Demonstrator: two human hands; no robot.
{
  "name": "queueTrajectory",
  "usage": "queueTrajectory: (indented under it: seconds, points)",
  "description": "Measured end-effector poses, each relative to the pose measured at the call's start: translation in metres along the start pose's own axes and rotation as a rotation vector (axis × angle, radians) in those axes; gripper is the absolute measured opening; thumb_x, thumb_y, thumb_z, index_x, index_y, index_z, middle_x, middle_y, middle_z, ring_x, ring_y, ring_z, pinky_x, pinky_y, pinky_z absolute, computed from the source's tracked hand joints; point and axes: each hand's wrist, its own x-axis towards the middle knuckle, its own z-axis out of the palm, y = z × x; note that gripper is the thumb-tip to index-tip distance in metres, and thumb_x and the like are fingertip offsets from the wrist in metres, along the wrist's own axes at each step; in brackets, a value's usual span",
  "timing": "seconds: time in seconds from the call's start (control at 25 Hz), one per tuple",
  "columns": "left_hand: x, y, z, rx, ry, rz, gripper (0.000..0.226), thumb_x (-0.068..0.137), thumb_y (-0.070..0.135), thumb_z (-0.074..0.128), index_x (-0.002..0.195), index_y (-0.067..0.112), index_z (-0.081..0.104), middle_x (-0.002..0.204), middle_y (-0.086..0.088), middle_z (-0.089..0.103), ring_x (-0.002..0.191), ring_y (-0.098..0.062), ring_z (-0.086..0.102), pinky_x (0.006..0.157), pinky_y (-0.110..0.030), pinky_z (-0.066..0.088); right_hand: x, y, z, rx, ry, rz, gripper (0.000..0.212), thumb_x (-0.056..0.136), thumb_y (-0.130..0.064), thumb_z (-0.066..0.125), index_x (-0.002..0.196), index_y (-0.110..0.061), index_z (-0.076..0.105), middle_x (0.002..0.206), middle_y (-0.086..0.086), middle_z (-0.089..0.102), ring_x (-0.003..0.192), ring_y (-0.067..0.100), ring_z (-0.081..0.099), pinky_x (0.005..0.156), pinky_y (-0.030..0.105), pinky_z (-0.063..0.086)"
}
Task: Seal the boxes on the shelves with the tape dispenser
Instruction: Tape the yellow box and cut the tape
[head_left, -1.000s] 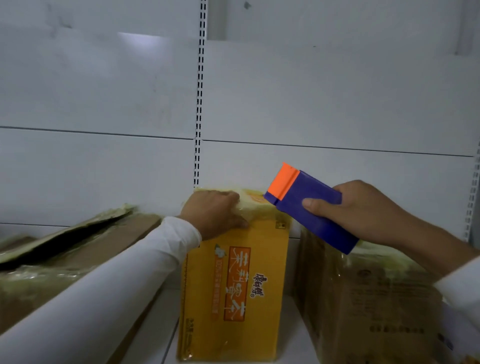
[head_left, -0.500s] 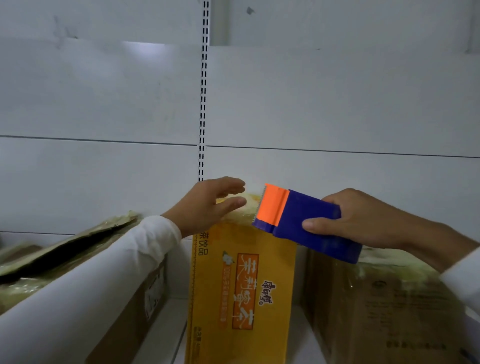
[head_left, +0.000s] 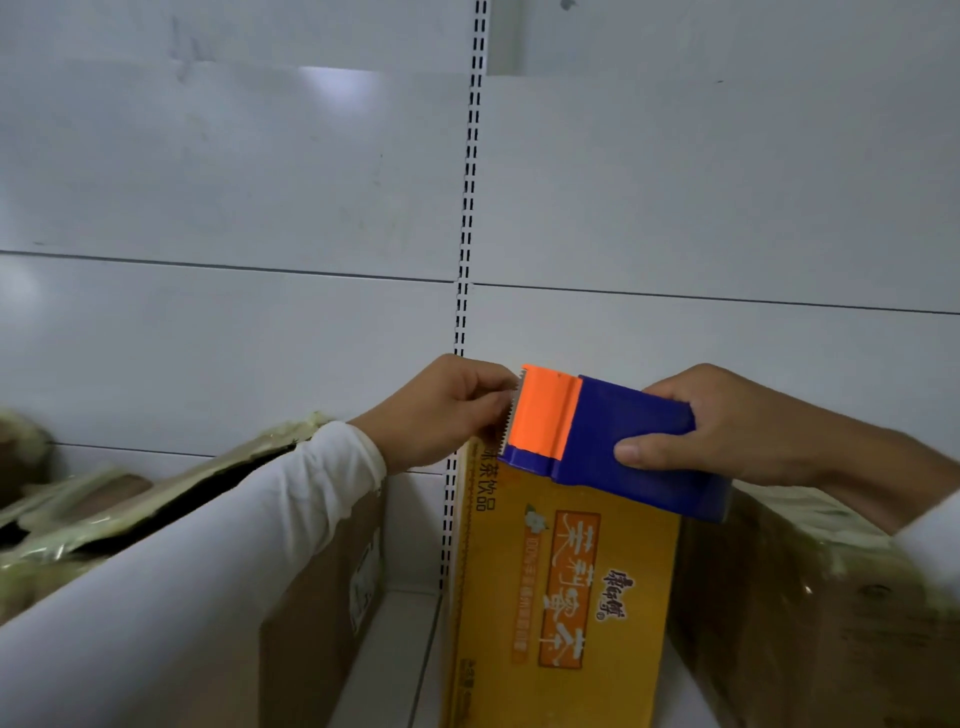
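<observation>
A tall yellow box (head_left: 561, 582) with orange print stands upright on the shelf, in the middle. Just above its top, my right hand (head_left: 748, 421) grips a blue tape dispenser (head_left: 623, 441) with an orange serrated front end (head_left: 543, 410). My left hand (head_left: 441, 410) is at that toothed edge, fingers curled and pinching there; the tape itself is too faint to make out. The box's top is hidden behind the dispenser and my hands.
A brown carton (head_left: 322, 587) with a raised, tape-covered flap (head_left: 218, 467) stands on the left under my white sleeve. Another brown carton (head_left: 810, 613) wrapped in tape stands on the right. White shelf back panels with a slotted upright (head_left: 467, 208) rise behind.
My left hand has left the yellow box's top and come up to the dispenser's toothed edge, fingers closing there. The dispenser has turned more level and moved left over the box.
</observation>
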Motion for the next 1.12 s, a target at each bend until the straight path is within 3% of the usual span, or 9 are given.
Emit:
queueTrajectory:
  seconds: [0.12,0.2,0.44,0.56,0.68,0.76,1.0,1.08,1.12]
  points:
    - [-0.004,-0.008,-0.019,0.009,-0.007,-0.019,0.021,0.097,0.010,0.048,0.091,0.006,0.068,0.077,-0.012,0.067,0.066,-0.017,0.061,0.064,-0.027,0.051,0.009,-0.013,-0.002,-0.024,-0.082,0.031,0.022,0.078,-0.056,0.070,0.081,-0.035,0.069,0.085,-0.006,0.077,0.075,0.011,0.074,0.057,0.013,0.051]
    - [-0.010,-0.020,-0.033,-0.068,0.044,-0.067,0.019,0.096,0.011,0.052,0.093,0.000,0.068,0.077,-0.013,0.068,0.064,-0.018,0.061,0.062,-0.026,0.052,0.009,-0.020,-0.013,-0.067,-0.095,0.053,0.030,0.071,-0.066,0.067,0.079,-0.037,0.070,0.080,-0.004,0.077,0.068,0.010,0.073,0.055,0.012,0.049]
    - [-0.017,-0.034,-0.035,-0.204,0.081,-0.234,0.020,0.095,0.011,0.053,0.092,-0.004,0.067,0.075,-0.013,0.069,0.062,-0.017,0.062,0.056,-0.023,0.051,0.003,-0.023,-0.041,-0.160,-0.147,0.230,0.055,0.060,-0.075,0.066,0.076,-0.023,0.071,0.077,0.007,0.075,0.063,0.018,0.069,0.057,0.020,0.048]
    - [-0.016,-0.034,-0.033,-0.206,0.117,-0.301,0.020,0.094,0.011,0.055,0.094,-0.005,0.066,0.071,-0.010,0.068,0.059,-0.015,0.061,0.055,-0.022,0.051,0.017,-0.026,-0.044,-0.233,-0.177,0.253,0.073,0.059,-0.079,0.064,0.084,-0.011,0.071,0.080,0.010,0.075,0.067,0.023,0.068,0.063,0.028,0.046]
    - [-0.017,-0.035,-0.026,-0.095,0.175,-0.337,0.019,0.093,0.012,0.057,0.094,-0.003,0.068,0.072,-0.011,0.068,0.059,-0.016,0.060,0.056,-0.024,0.051,0.027,-0.029,-0.046,-0.257,-0.179,0.300,0.056,0.073,-0.070,0.067,0.082,-0.015,0.071,0.078,0.003,0.076,0.062,0.014,0.069,0.057,0.020,0.047]
    - [-0.014,-0.035,-0.019,-0.018,0.199,-0.349,0.019,0.093,0.014,0.058,0.091,-0.001,0.068,0.070,-0.010,0.068,0.058,-0.016,0.060,0.055,-0.024,0.052,0.029,-0.026,-0.045,-0.244,-0.187,0.329,0.045,0.073,-0.062,0.066,0.077,-0.017,0.071,0.074,0.002,0.076,0.057,0.010,0.067,0.051,0.015,0.046]
    - [-0.016,-0.049,-0.003,0.058,0.194,-0.578,0.019,0.090,0.020,0.064,0.102,0.007,0.058,0.066,-0.008,0.070,0.051,-0.015,0.061,0.050,-0.024,0.050,0.028,-0.017,-0.041,-0.274,-0.228,0.366,0.061,0.066,-0.066,0.063,0.090,-0.010,0.071,0.078,0.004,0.076,0.058,0.009,0.066,0.052,0.015,0.046]
    - [-0.016,-0.052,-0.001,0.219,0.338,-0.553,0.017,0.093,0.025,0.058,0.104,0.012,0.058,0.064,-0.005,0.069,0.051,-0.015,0.062,0.053,-0.026,0.052,0.029,-0.014,-0.041,-0.273,-0.225,0.355,0.066,0.065,-0.067,0.062,0.093,-0.008,0.071,0.081,0.006,0.076,0.060,0.011,0.066,0.054,0.017,0.047]
    - [-0.015,-0.053,-0.002,0.355,0.469,-0.429,0.020,0.094,0.033,0.054,0.103,0.016,0.060,0.061,-0.002,0.068,0.052,-0.014,0.062,0.057,-0.026,0.053,0.029,-0.013,-0.042,-0.274,-0.220,0.353,0.068,0.064,-0.068,0.062,0.095,-0.007,0.071,0.081,0.006,0.076,0.061,0.012,0.067,0.055,0.017,0.047]
